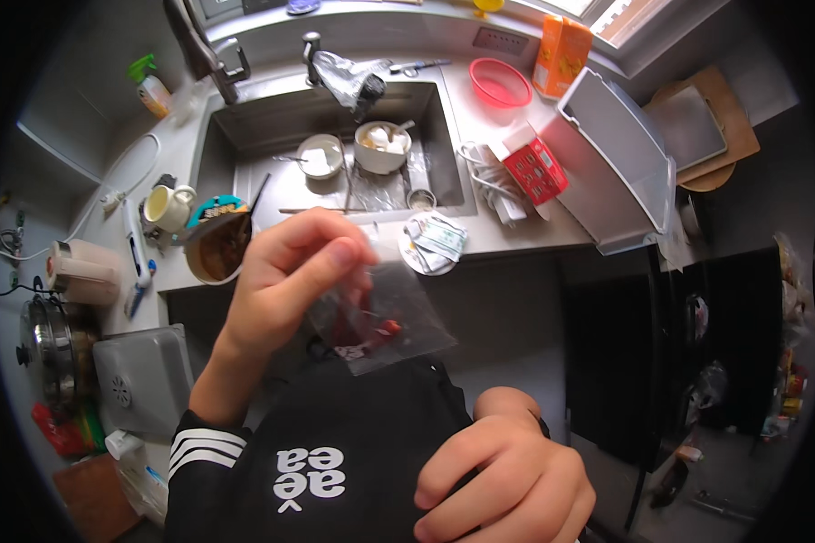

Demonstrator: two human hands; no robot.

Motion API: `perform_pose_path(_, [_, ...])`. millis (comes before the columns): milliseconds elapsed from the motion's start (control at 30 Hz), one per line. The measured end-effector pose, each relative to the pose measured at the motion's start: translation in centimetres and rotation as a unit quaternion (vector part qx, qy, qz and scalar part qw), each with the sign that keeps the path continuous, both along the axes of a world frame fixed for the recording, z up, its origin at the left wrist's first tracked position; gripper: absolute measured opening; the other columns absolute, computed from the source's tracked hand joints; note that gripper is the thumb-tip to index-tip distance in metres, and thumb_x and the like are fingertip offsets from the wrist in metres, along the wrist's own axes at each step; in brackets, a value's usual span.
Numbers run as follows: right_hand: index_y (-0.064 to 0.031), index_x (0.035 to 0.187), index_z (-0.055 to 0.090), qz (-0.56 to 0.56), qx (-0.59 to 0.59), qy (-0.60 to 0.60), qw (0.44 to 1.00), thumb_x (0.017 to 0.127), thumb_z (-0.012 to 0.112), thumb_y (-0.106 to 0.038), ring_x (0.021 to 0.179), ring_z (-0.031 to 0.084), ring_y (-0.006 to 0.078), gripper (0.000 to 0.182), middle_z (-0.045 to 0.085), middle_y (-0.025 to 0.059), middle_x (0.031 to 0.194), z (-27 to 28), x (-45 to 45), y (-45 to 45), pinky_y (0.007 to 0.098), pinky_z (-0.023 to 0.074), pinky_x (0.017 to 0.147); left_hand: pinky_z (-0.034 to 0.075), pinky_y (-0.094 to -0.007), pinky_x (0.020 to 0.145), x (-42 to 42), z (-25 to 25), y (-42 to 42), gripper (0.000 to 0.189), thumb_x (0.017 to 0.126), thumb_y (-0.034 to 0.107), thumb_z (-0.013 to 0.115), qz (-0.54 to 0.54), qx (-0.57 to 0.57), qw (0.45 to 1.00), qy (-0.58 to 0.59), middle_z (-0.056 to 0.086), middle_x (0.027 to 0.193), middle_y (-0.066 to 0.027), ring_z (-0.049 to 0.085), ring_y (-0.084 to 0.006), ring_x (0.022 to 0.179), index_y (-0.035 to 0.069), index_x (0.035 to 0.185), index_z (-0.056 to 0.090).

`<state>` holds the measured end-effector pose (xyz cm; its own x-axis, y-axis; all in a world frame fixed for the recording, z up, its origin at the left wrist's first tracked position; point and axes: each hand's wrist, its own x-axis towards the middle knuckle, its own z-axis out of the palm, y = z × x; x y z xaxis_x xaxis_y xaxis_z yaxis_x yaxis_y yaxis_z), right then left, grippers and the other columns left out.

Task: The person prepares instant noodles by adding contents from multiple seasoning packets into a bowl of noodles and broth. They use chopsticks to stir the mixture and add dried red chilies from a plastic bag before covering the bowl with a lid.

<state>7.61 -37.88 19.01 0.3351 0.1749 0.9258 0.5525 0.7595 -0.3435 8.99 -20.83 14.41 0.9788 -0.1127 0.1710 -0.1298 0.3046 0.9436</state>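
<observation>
My left hand (278, 278) pinches a small clear plastic bag (414, 332) by its upper edge, in front of my chest. Inside or behind the bag, a small red-orange piece (388, 328) shows; the clear film blurs it. Low at the right, my right hand (516, 475) hangs near my black shirt with its fingers curled. Its palm is hidden, so whether anything is in it does not show. Just beyond the bag, a small plate (421, 266) with printed packets (441, 237) sits on the counter's front edge.
Bowls (383, 159) lie in the steel sink (231, 163). Left of it are a brown-filled pot (214, 258) and a yellow mug (166, 207). To the right stand a red box (536, 170), a large clear bin (604, 163) and a pink basin (499, 85).
</observation>
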Motion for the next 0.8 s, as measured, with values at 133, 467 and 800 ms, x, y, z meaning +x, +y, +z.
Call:
perform_pose_path(133, [0.0006, 0.058, 0.054, -0.037, -0.053, 0.109, 0.992, 0.063, 0.056, 0.006, 0.048, 0.056, 0.0195, 0.008, 0.052, 0.0097, 0.057, -1.2, 0.5, -1.7, 0.0266, 0.0432, 0.039, 0.043, -0.0205, 0.063, -1.7, -3.4, -0.6, 0.016, 0.088, 0.014, 0.049, 0.064, -0.006, 0.994, 0.084, 0.057, 0.076, -0.0044, 0.054, -0.0081, 0.069, -0.001, 0.088, 0.055])
perform_pose_path(467, [-0.0029, 0.069, 0.062, -0.404, -0.585, 0.269, 0.649, 0.068, 0.067, -0.018, 0.058, 0.056, 0.0201, 0.016, 0.056, 0.0090, 0.065, -27.5, 16.5, -7.5, 0.0315, 0.0440, 0.056, 0.048, -0.0274, 0.076, -4.8, -9.4, -3.8, 0.017, 0.088, 0.015, 0.051, 0.118, -0.072, 0.955, 0.261, 0.060, 0.095, -0.0114, 0.059, -0.0170, 0.089, 0.000, 0.095, 0.055])
perform_pose_path(800, [-0.0051, 0.080, 0.062, -0.385, -0.602, 0.243, 0.656, 0.071, 0.064, -0.013, 0.062, 0.057, 0.0205, 0.012, 0.060, 0.0089, 0.068, -27.8, 16.6, -7.4, 0.0308, 0.0447, 0.057, 0.049, -0.0322, 0.079, -4.0, -8.8, -5.2, 0.017, 0.086, 0.010, 0.053, 0.124, -0.108, 0.941, 0.296, 0.060, 0.100, -0.0156, 0.060, -0.0218, 0.092, -0.001, 0.099, 0.052])
